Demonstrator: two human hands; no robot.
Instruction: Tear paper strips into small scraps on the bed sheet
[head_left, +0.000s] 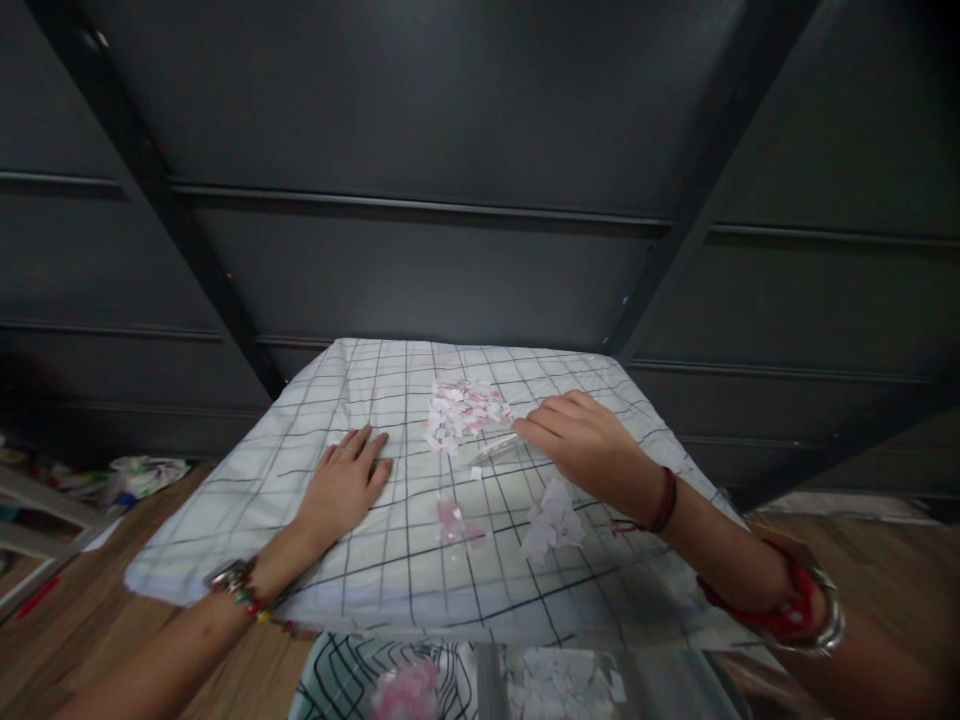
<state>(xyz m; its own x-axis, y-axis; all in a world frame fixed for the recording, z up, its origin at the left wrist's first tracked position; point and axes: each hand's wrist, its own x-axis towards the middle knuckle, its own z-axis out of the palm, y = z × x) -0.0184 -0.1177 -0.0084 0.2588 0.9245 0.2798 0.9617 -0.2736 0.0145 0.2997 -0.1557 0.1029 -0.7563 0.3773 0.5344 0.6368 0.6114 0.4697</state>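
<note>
My right hand [581, 440] is closed, its fingertips pinching the end of a thin, shiny, silvery-clear strip [495, 450]. Blur hides whether this strip is plastic or metal. Just beyond it lies a loose heap of small white paper pieces with pink marks [465, 408]. One small white piece [476, 473] sits just under the strip. Palm down on the checked cloth [420, 500], my left hand [349, 480] rests with fingers spread and nothing in it. A second pile of white paper pieces [553, 520] lies below my right hand, with pinkish translucent pieces [457, 525] to its left.
Against a dark panelled wall [450, 270] stands the cloth-covered table. Below its near edge, a pale green container [307, 690] holds a pink bundle [409, 690] and a clear bag or box of paper pieces [562, 685]. A white frame [45, 530] stands at left.
</note>
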